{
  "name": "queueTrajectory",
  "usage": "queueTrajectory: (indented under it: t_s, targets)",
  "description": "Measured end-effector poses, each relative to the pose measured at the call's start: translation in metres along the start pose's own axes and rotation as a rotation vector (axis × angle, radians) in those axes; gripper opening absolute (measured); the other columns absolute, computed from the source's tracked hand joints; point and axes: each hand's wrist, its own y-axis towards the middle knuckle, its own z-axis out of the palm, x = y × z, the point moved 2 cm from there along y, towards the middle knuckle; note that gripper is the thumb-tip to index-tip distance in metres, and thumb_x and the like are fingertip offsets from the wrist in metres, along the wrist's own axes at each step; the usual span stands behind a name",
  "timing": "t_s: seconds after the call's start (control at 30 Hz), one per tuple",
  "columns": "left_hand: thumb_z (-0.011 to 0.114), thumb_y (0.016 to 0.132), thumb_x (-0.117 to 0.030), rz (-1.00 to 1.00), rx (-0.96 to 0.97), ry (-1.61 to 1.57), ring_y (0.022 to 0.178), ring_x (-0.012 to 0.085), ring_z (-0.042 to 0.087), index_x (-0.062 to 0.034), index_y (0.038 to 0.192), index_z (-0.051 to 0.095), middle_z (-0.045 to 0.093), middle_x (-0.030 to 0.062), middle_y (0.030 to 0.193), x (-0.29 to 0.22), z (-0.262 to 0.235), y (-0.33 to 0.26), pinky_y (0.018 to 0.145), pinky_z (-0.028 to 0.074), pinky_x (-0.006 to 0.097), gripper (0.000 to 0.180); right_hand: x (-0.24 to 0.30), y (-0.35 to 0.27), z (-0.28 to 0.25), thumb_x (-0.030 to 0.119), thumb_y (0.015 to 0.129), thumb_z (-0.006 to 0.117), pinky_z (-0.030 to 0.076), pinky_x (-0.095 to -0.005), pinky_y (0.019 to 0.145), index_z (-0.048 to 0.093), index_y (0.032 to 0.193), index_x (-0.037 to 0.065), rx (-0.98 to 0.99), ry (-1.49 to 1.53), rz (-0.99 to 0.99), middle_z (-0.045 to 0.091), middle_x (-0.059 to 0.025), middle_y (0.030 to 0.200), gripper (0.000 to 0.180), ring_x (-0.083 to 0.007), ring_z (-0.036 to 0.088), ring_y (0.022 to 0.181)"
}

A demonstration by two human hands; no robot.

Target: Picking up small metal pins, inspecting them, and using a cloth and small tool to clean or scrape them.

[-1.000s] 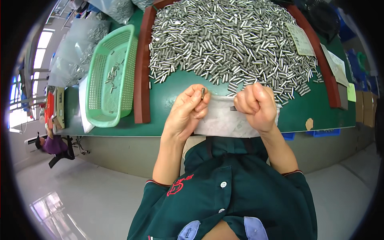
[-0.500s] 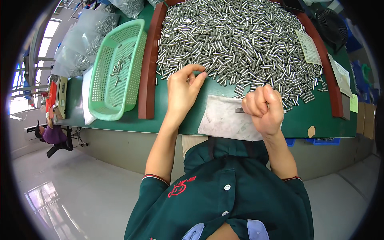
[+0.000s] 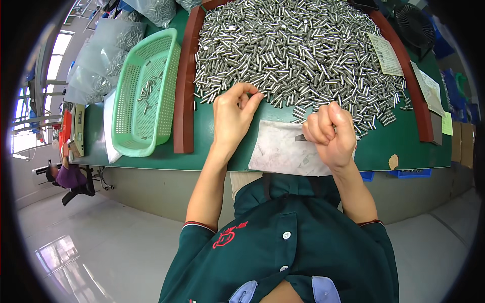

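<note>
Loose short metal pins (image 3: 298, 55) form a wide, shiny heap on the green table. At its near edge, my left hand (image 3: 233, 115) has thumb and forefinger pinched together; whatever lies between the fingertips is too small to make out. My right hand (image 3: 331, 135) is closed in a fist above a stained white cloth (image 3: 278, 151). From the fist's left side sticks the dark, flat end of a tool (image 3: 300, 138); the rest is hidden in my fingers. Several pins rest in a green plastic basket (image 3: 121, 118) on the left.
Reddish-brown rails (image 3: 184, 118) border the heap on the left and right. Clear bags of pins (image 3: 98, 60) lie beyond the basket. Paper sheets (image 3: 385, 55) lie by the right rail, near a black fan (image 3: 415, 26). A seated person (image 3: 70, 175) is at far left.
The view has shifted slightly. Both hands keep nearly the same pose and place, the left still pinched at the heap's edge and the right still closed over the cloth.
</note>
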Motion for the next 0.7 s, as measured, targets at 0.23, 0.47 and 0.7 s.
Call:
queueTrajectory:
  t_s: [0.23,0.47,0.7]
  targets:
    - [0.061,0.077,-0.007,-0.165,0.070,-0.567,0.059,0.0026,0.039,0.0004,0.084,0.059,0.048,-0.0049,0.066,0.008,0.000,-0.013,0.052,0.033,0.017,0.010,0.000,-0.004,0.002,0.020,0.091,0.031,0.019,-0.0241,0.040,0.026,0.051,0.009,0.024,0.007,-0.008,0.025,0.0021,0.043,0.042,-0.0072,0.020,0.039]
    - [0.063,0.072,-0.004,-0.031,0.214,-0.146,0.048,0.0083,0.040,0.0020,0.078,0.060,0.048,0.0016,0.054,-0.022,-0.006,-0.038,0.045,0.034,0.023,0.009,-0.001,-0.004,0.000,0.020,0.091,0.030,0.019,-0.0247,0.040,0.027,0.050,0.010,-0.027,0.037,0.010,0.025,0.0014,0.042,0.042,-0.0082,0.020,0.039]
    - [0.064,0.065,-0.002,0.156,0.272,0.047,0.051,0.0245,0.051,-0.0008,0.070,0.060,0.053,0.0101,0.058,-0.036,0.014,-0.060,0.048,0.039,0.034,0.006,0.002,-0.001,-0.006,0.029,0.092,0.021,0.018,-0.0249,0.041,0.027,0.051,0.013,0.073,0.065,-0.020,0.026,0.0026,0.042,0.045,-0.0088,0.016,0.040]
